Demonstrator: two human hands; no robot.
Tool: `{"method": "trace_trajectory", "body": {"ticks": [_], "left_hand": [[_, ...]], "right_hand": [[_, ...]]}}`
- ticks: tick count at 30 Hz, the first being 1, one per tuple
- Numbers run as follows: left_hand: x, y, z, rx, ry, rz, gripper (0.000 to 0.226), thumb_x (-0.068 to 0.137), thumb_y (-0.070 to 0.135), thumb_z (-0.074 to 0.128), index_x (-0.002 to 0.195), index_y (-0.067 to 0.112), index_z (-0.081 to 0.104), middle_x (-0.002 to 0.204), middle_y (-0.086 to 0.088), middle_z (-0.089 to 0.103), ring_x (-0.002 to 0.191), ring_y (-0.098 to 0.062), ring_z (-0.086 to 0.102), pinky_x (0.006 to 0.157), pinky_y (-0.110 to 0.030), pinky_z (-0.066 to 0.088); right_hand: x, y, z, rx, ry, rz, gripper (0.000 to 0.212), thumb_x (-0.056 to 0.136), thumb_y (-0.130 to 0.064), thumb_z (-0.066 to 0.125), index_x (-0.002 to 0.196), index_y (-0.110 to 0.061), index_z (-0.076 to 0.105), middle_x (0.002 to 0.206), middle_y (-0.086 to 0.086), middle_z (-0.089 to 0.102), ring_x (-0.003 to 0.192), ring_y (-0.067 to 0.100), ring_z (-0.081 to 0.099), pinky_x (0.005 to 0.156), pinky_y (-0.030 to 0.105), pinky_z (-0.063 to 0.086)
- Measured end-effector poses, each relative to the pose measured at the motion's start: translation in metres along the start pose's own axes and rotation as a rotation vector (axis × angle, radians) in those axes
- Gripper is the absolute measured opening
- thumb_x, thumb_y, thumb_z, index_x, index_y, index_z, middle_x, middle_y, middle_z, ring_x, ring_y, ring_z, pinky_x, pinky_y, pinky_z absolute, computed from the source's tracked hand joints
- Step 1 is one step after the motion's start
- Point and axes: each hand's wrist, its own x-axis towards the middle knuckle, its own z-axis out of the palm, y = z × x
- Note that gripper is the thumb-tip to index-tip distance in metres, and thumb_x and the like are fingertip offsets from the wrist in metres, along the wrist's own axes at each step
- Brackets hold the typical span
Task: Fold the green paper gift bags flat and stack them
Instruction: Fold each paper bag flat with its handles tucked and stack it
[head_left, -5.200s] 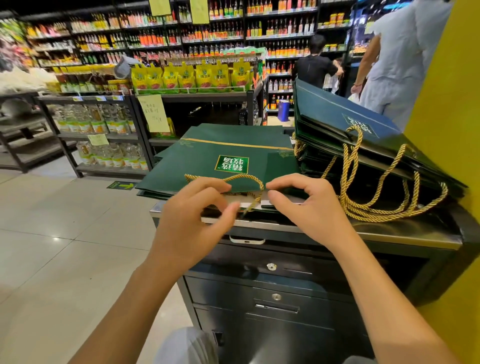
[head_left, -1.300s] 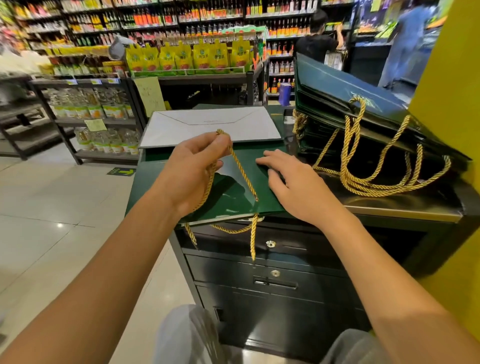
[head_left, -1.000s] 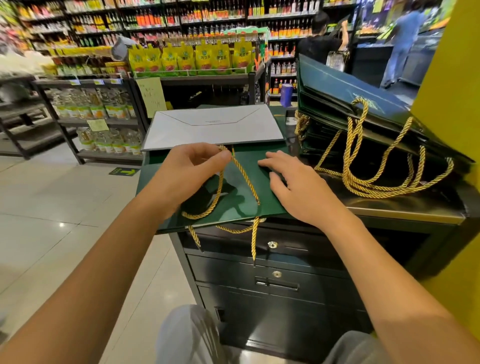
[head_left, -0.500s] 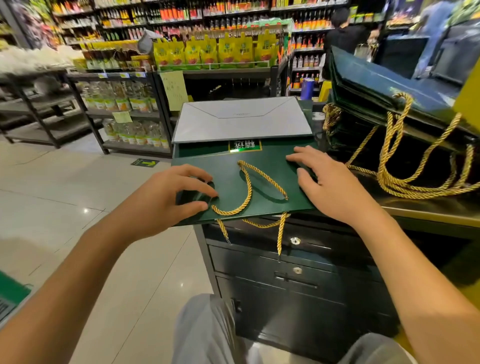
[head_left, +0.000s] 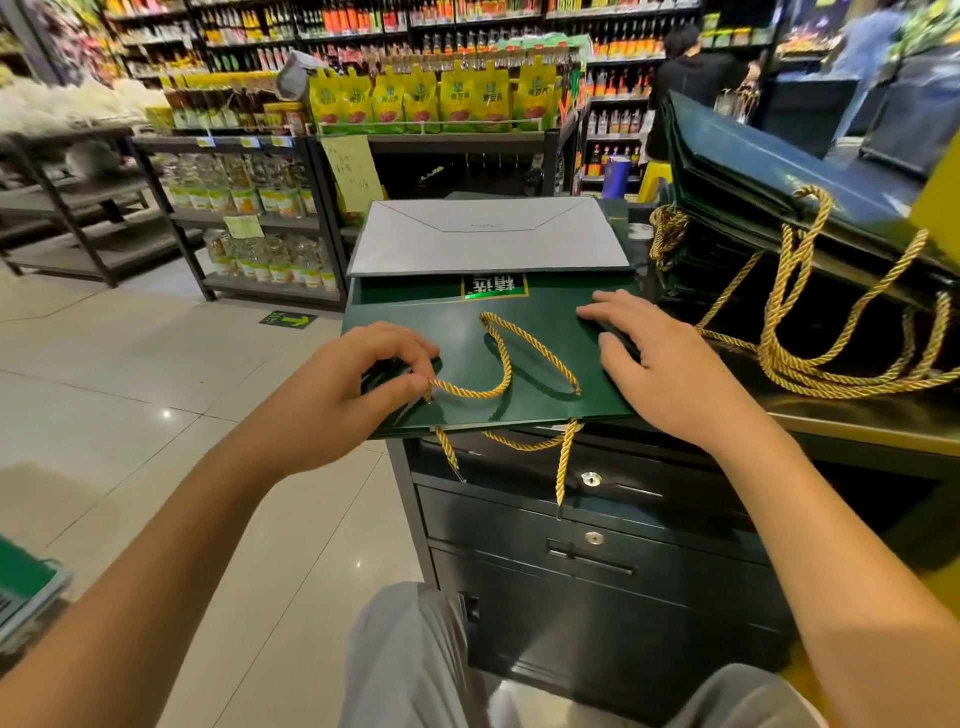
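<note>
A green paper gift bag (head_left: 540, 358) lies flat on the dark cabinet (head_left: 597, 545), its grey bottom flap (head_left: 488, 236) folded up at the far end. Its gold rope handle (head_left: 511, 358) loops across the top face; a second handle hangs over the near edge. My left hand (head_left: 358, 384) pinches the left end of the upper rope between thumb and fingers. My right hand (head_left: 660, 364) lies with straight fingers on the bag's right edge. A leaning pile of green bags (head_left: 769, 176) with gold ropes sits to the right.
The cabinet front has drawers with locks (head_left: 590, 478). Store shelves with bottles and yellow packets (head_left: 431, 98) stand behind. A person in black (head_left: 696, 78) is at the back shelves. Tiled floor (head_left: 130, 415) lies to the left, a yellow wall (head_left: 940, 197) to the right.
The bag went from half-raised to lying flat. My left hand let the rope down and now pinches its end on the bag. My right hand stays pressed on the right edge.
</note>
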Motion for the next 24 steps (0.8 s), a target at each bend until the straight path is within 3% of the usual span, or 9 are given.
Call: {"method": "trace_trajectory", "body": {"ticks": [5,8,12,15,18,21,24], "left_hand": [[-0.001,0.012,-0.002,-0.690,0.117,-0.215,0.018,0.100,0.021,0.051,0.107,0.008,0.061,0.120,-0.002,0.071,0.103,-0.016,0.070,0.083,-0.037,0.061],[0.002,0.014,-0.005,-0.894,0.202,-0.274,0.018,0.101,0.021,0.048,0.109,0.013,0.062,0.118,-0.005,0.069,0.102,-0.016,0.064,0.077,-0.031,0.060],[0.003,0.011,-0.006,-0.931,0.203,-0.278,0.016,0.098,0.021,0.051,0.106,0.012,0.062,0.113,-0.006,0.069,0.097,-0.014,0.065,0.075,-0.026,0.058],[0.002,0.005,-0.003,-0.616,0.276,-0.319,0.015,0.096,0.024,0.062,0.105,0.014,0.068,0.104,0.001,0.073,0.094,-0.013,0.068,0.072,-0.026,0.059],[-0.001,-0.006,0.001,-0.313,0.467,-0.395,0.023,0.095,0.025,0.069,0.118,0.026,0.067,0.120,0.004,0.065,0.113,-0.016,0.060,0.079,-0.028,0.053],[-0.007,-0.011,0.001,-0.504,0.472,-0.581,0.050,0.094,0.026,0.070,0.140,0.022,0.051,0.130,-0.004,0.057,0.114,-0.023,0.059,0.074,-0.031,0.053],[-0.012,-0.010,0.004,-0.751,0.377,-0.689,0.046,0.095,0.019,0.067,0.138,0.013,0.052,0.122,-0.014,0.066,0.106,-0.029,0.069,0.071,-0.036,0.058]], "right_hand": [[0.001,0.001,0.000,-0.007,-0.003,0.000,0.041,0.107,-0.020,0.042,0.147,-0.025,0.051,0.157,-0.008,0.041,0.151,0.012,0.026,0.121,0.034,0.021],[0.001,0.001,0.000,-0.009,-0.007,-0.003,0.041,0.107,-0.019,0.042,0.147,-0.025,0.051,0.157,-0.007,0.041,0.151,0.013,0.026,0.122,0.034,0.020],[0.001,0.001,-0.001,-0.002,-0.006,-0.002,0.041,0.107,-0.019,0.042,0.146,-0.024,0.052,0.157,-0.007,0.042,0.150,0.012,0.026,0.122,0.032,0.019],[0.001,0.001,0.000,-0.013,0.000,-0.013,0.040,0.107,-0.019,0.042,0.146,-0.024,0.053,0.157,-0.008,0.041,0.150,0.011,0.026,0.119,0.026,0.016],[0.001,0.002,-0.001,-0.017,0.010,-0.015,0.040,0.106,-0.021,0.043,0.145,-0.025,0.053,0.157,-0.009,0.042,0.150,0.010,0.027,0.120,0.028,0.019],[-0.001,0.002,0.001,0.001,0.064,-0.008,0.039,0.105,-0.018,0.046,0.142,-0.022,0.057,0.155,-0.007,0.046,0.149,0.010,0.031,0.123,0.031,0.020],[-0.005,-0.004,0.005,-0.029,0.172,-0.036,0.034,0.103,-0.015,0.050,0.134,-0.016,0.064,0.144,-0.002,0.058,0.142,0.015,0.044,0.123,0.036,0.027]]}}
